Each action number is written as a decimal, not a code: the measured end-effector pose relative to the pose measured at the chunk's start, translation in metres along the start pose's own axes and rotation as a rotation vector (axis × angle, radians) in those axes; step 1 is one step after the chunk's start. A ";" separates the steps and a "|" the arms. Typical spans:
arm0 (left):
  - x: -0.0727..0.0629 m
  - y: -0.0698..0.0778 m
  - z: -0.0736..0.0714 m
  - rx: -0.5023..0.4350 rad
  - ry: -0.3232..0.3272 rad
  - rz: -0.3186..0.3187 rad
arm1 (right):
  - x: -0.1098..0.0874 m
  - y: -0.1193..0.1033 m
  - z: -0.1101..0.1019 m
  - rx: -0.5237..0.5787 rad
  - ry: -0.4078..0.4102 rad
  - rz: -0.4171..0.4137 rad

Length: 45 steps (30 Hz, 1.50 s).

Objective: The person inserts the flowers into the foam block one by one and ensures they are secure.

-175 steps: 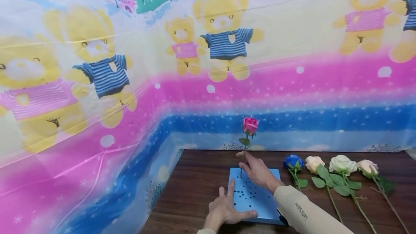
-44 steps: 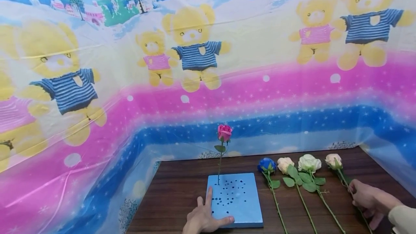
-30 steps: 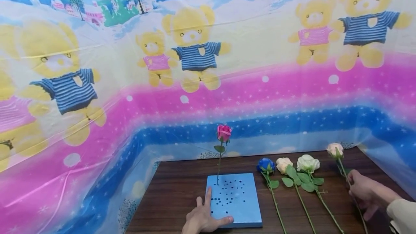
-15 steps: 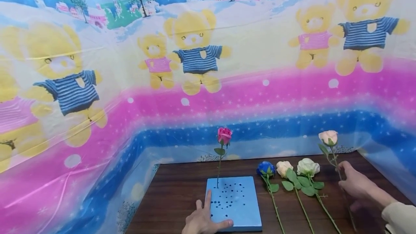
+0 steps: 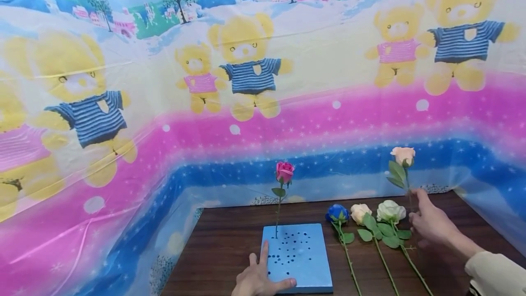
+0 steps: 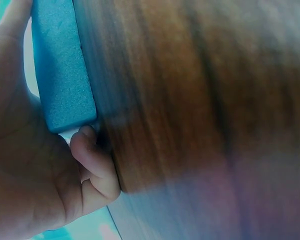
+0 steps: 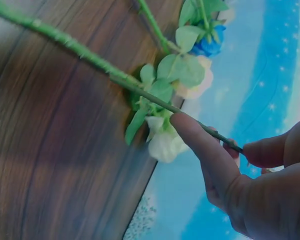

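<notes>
"Where's the peach rose with the long green stem [image 5: 403, 155]?"
"In the right hand [image 5: 431, 223], pinched by its stem, standing nearly straight up (bloom on top)."
"And the square blue foam block [image 5: 308, 268]?"
"Further left, past the lying white rose [image 5: 391, 212], cream rose [image 5: 360, 214] and blue rose [image 5: 337, 213]. The left hand [image 5: 255, 279] touches it, thumb stretched out."
</notes>
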<state>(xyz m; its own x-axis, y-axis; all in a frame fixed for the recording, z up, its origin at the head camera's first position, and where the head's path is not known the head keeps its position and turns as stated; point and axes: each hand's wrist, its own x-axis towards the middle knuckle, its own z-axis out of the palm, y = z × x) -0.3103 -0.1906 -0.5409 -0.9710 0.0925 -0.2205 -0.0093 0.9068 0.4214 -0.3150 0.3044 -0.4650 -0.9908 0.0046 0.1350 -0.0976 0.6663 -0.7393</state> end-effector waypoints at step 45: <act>0.001 -0.003 0.001 -0.012 0.005 0.028 | 0.008 -0.057 0.051 0.054 0.078 -0.199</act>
<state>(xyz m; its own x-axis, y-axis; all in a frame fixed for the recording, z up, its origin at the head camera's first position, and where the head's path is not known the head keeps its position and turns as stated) -0.3107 -0.1925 -0.5429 -0.9721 0.1156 -0.2040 0.0149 0.8988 0.4382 -0.3224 0.2286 -0.4556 -0.9415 -0.0635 0.3310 -0.2973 0.6191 -0.7269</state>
